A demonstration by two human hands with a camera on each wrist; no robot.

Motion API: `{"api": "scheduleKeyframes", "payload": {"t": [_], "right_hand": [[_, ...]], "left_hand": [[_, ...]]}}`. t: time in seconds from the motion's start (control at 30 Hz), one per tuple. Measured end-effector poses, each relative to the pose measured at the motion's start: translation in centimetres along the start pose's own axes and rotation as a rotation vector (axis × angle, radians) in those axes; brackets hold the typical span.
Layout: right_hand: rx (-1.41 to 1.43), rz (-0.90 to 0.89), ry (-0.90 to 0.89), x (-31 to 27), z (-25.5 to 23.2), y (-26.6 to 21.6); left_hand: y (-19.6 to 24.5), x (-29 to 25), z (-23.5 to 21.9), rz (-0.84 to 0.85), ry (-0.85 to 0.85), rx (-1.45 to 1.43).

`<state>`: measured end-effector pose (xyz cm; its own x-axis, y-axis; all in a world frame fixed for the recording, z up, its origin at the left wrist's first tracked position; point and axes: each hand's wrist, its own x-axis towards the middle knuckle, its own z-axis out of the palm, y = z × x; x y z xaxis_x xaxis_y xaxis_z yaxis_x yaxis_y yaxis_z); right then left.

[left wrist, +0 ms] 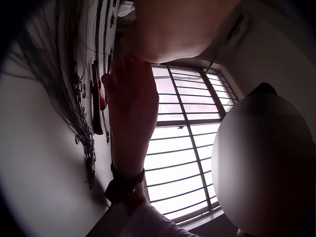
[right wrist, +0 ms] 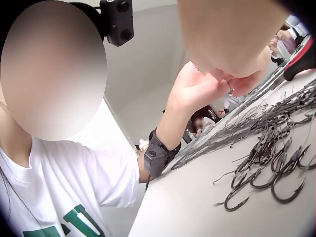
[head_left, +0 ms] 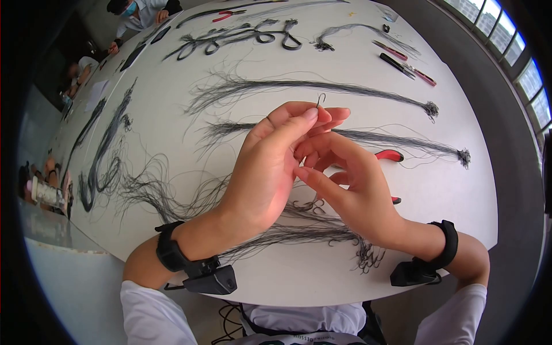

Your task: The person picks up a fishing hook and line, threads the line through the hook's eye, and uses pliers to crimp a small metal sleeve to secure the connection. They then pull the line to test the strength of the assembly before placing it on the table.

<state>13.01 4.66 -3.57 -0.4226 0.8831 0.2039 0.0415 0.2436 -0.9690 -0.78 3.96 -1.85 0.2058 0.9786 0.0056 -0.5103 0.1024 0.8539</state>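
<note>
Both hands are raised together above the white table (head_left: 322, 276). My left hand (head_left: 270, 167) pinches a small metal fish hook (head_left: 321, 99) between thumb and forefinger, its bend sticking up above the fingertips. My right hand (head_left: 345, 184) is curled against the left, fingers bent around something too thin to make out. Beneath the hands lies a bundle of thin dark lines ending in a pile of hooks (head_left: 368, 256). The right wrist view shows the hook pile (right wrist: 269, 173) on the table and the left hand (right wrist: 197, 89) beyond it. The left wrist view shows the right forearm (left wrist: 131, 123).
Long bundles of dark line (head_left: 310, 87) lie in rows across the table. Red-handled pliers (head_left: 390, 155) sit right of my hands, partly hidden. More tools (head_left: 402, 60) lie at the far right. Other people (head_left: 138, 11) sit at the far left end. Windows (head_left: 517, 40) run along the right.
</note>
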Motion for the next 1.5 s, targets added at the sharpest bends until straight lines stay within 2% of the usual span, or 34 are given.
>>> {"api": "scheduleKeyframes", "payload": {"t": [0.33,0.4,0.47,0.57,0.83,1.03,1.23,1.3,1.33,1.4,1.5], "right_hand": [[0.078,0.124,-0.113,0.5,-0.5,0.2],[0.088,0.091,-0.136,0.5,-0.6,0.1],[0.114,0.066,-0.118,0.4,-0.5,0.2],[0.164,0.049,-0.079,0.3,-0.3,0.6],[0.268,0.08,-0.058,0.0,0.1,0.7],[0.213,-0.018,-0.089,-0.8,0.9,0.7],[0.101,-0.081,-0.023,-1.0,1.3,0.5],[-0.123,-0.101,0.025,-1.1,1.3,0.0],[-0.123,-0.101,0.024,-1.1,1.2,0.1],[-0.395,-0.335,0.029,-1.1,1.1,0.2],[-0.565,-0.439,0.009,-1.4,1.2,-0.1]], "left_hand": [[0.2,0.0,-0.4,-0.035,-0.066,-0.048],[0.4,0.2,-0.5,-0.037,-0.073,-0.083],[0.2,0.5,-0.6,0.072,-0.059,-0.065],[0.5,0.7,-0.7,0.114,-0.098,-0.112],[0.9,0.7,-0.6,0.113,-0.107,-0.156],[1.3,1.0,-0.8,0.121,-0.11,-0.164],[1.2,1.1,-0.6,0.075,-0.027,-0.205],[1.2,1.1,-0.6,0.064,-0.022,-0.218],[1.2,1.0,-0.6,0.048,-0.026,-0.215],[1.2,0.9,-0.7,0.033,-0.03,-0.212],[1.5,0.8,-0.9,0.01,-0.025,-0.209]]}}
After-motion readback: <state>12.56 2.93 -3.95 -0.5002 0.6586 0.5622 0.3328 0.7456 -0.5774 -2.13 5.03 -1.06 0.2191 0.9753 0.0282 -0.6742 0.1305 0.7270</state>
